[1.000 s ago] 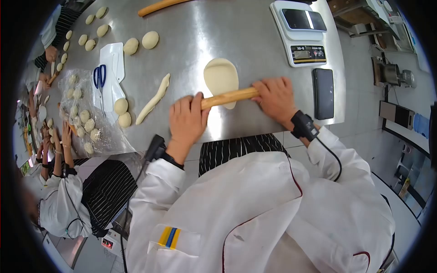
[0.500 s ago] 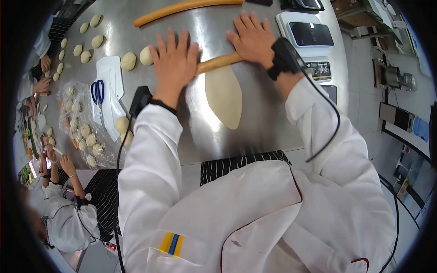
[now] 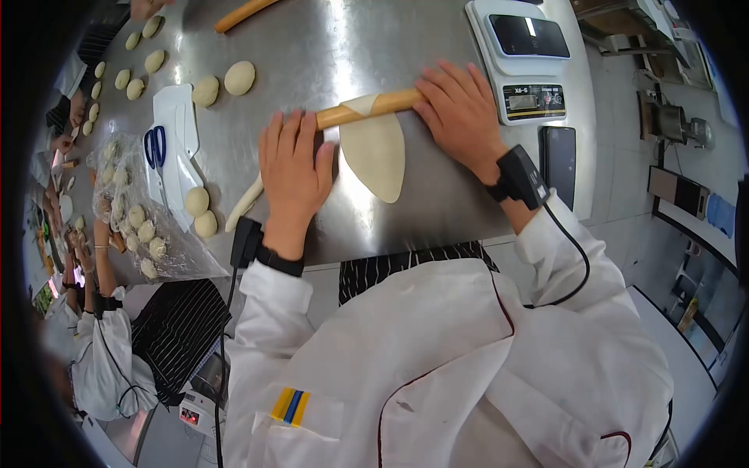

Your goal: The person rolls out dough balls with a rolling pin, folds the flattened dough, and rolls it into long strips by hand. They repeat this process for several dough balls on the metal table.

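A pale, tongue-shaped sheet of dough [image 3: 374, 160] lies on the metal table, its far edge curled over a wooden rolling pin [image 3: 399, 101]. My left hand [image 3: 298, 160] rests at the pin's left end, fingers stretched forward and thumb apart. Over the right end lies my right hand [image 3: 462, 117], palm down, with its fingers extended across the wood. Neither hand is closed round the pin. The parts of the pin under my hands are hidden. Beside my left wrist is a long pale strip of dough [image 3: 248, 201], partly covered by that hand.
Dough balls [image 3: 239, 78] are spread over the left side, near scissors [image 3: 156, 148] on white scrapers [image 3: 183, 117] and a plastic bag [image 3: 136, 226] of dough pieces. A second rolling pin [image 3: 244, 13], a scale [image 3: 534, 100] and a phone [image 3: 559, 160] surround my workspace. Co-workers' hands [image 3: 76, 109] show at left.
Both hands and the rolling pin have moved nearer my body relative to the scale. The dough's far edge now wraps over the pin. The pale strip beside my left wrist has come into view.
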Available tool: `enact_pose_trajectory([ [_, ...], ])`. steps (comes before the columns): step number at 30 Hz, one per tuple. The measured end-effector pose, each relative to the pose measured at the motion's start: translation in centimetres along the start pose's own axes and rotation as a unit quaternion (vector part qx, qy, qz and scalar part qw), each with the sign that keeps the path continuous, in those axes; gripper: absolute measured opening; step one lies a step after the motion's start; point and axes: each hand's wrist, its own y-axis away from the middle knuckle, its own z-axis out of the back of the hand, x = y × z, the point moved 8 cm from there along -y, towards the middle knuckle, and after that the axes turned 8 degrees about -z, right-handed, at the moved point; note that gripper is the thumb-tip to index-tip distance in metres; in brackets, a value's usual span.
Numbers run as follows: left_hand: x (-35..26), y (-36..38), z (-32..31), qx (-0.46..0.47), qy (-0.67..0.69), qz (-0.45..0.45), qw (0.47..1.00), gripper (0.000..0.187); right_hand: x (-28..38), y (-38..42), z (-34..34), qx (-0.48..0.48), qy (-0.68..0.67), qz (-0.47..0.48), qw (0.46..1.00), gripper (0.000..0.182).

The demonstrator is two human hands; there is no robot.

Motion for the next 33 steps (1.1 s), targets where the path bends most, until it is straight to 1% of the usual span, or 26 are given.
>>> enact_pose_trajectory([
  [3, 0.7, -1.2, 0.8, -0.006, -0.013, 0.005, 1.0, 0.038, 0.0, -0.4, 0.1, -0.034, 0.022, -0.015, 0.999, 0.029],
  [4, 0.7, -3.0, 0.7, -0.012, -0.048, 0.002, 0.999, 0.035, 0.1, -0.6, -0.9, -0.026, 0.02, -0.018, 0.999, 0.029],
  [5, 1.2, -3.6, -0.4, -0.01, -0.047, 0.002, 0.999, 0.035, -0.1, -1.8, -1.9, -0.057, 0.036, -0.012, 0.998, 0.029],
  [6, 1.5, -4.5, -1.1, -0.023, -0.092, -0.017, 0.995, 0.034, -0.6, -3.3, -2.4, -0.093, 0.053, -0.004, 0.994, 0.03],
  [7, 2.0, -6.0, -1.6, -0.041, -0.14, -0.037, 0.989, 0.034, -1.2, -5.0, -2.9, -0.103, 0.055, 0.001, 0.993, 0.03],
  [8, 3.5, -7.9, -2.2, -0.048, -0.145, -0.037, 0.988, 0.034, -2.5, -6.5, -3.6, -0.092, 0.017, -0.039, 0.995, 0.033],
  [9, 5.8, -9.8, -3.1, -0.016, -0.11, -0.004, 0.994, 0.034, -3.6, -7.7, -4.1, -0.078, -0.022, -0.08, 0.994, 0.036],
  [10, 7.3, -10.3, -3.6, 0.019, -0.073, 0.03, 0.997, 0.034, -3.9, -9.2, -4.0, -0.035, 0.01, -0.082, 0.996, 0.038],
  [11, 7.9, -10.1, -3.3, 0.019, -0.074, 0.028, 0.997, 0.034, -4.0, -9.0, -3.9, -0.037, 0.01, -0.083, 0.996, 0.038],
  [13, 6.3, -11.1, -2.6, 0.046, 0.068, -0.093, 0.992, 0.032, -2.4, -10.1, -3.9, 0.046, -0.108, 0.049, 0.992, 0.037],
  [14, 4.6, -9.3, -1.8, 0.085, 0.035, -0.144, 0.985, 0.027, -2.0, -8.4, -3.9, 0.122, -0.023, 0.066, 0.99, 0.034],
  [15, 4.8, -9.6, -1.6, 0.082, 0.035, -0.147, 0.985, 0.027, -2.1, -8.7, -3.5, 0.12, -0.021, 0.065, 0.99, 0.034],
  [17, 5.7, -8.3, -2.4, 0.146, 0.037, -0.094, 0.984, 0.028, -2.7, -7.6, -4.5, 0.219, -0.028, -0.002, 0.975, 0.035],
  [18, 5.4, -8.4, -0.5, 0.128, 0.045, -0.093, 0.986, 0.036, -1.5, -7.8, -2.4, 0.247, -0.004, -0.01, 0.969, 0.037],
  [19, 4.6, -7.6, 0.0, 0.127, 0.043, -0.095, 0.986, 0.036, -1.2, -6.9, -2.0, 0.244, -0.003, -0.01, 0.97, 0.037],
  [21, 1.9, -4.8, 0.1, 0.124, 0.038, -0.071, 0.989, 0.044, -0.6, -3.8, -0.2, 0.107, 0.011, 0.034, 0.994, 0.042],
  [22, 0.2, -3.5, -1.1, 0.151, -0.035, -0.115, 0.981, 0.049, -0.3, -2.1, -1.3, 0.148, -0.022, 0.046, 0.988, 0.045],
  [23, 0.3, -3.0, -1.2, 0.15, -0.036, -0.114, 0.981, 0.049, -0.8, -1.8, -2.0, 0.148, -0.022, 0.048, 0.988, 0.045],
  [25, 0.7, -4.9, 0.8, 0.063, -0.084, -0.064, 0.992, 0.056, -2.3, -3.3, -1.8, 0.083, -0.067, -0.027, 0.994, 0.049],
  [26, 0.5, -5.4, -0.4, 0.074, -0.075, -0.061, 0.993, 0.056, -2.3, -3.9, -3.2, 0.097, -0.069, -0.033, 0.992, 0.049],
  [28, 1.4, -6.4, -2.5, 0.061, -0.229, 0.008, 0.972, 0.059, -2.2, -6.2, -5.5, 0.061, -0.024, -0.058, 0.996, 0.053],
  [29, 1.1, -5.9, -2.7, 0.059, -0.23, 0.007, 0.971, 0.059, -1.6, -5.5, -5.5, 0.058, -0.024, -0.058, 0.996, 0.053],
  [31, 0.9, -2.6, -3.8, 0.088, -0.12, 0.059, 0.987, 0.063, 0.0, -2.4, -4.6, 0.036, 0.07, -0.093, 0.993, 0.057],
  [32, 0.3, -0.9, -3.4, 0.04, -0.067, 0.065, 0.995, 0.065, 0.5, -0.5, -4.3, 0.057, 0.073, -0.078, 0.993, 0.059],
  [33, -1.1, 1.2, -3.2, 0.046, -0.064, 0.069, 0.994, 0.065, 1.1, 1.7, -3.7, 0.064, 0.071, -0.078, 0.992, 0.059],
])
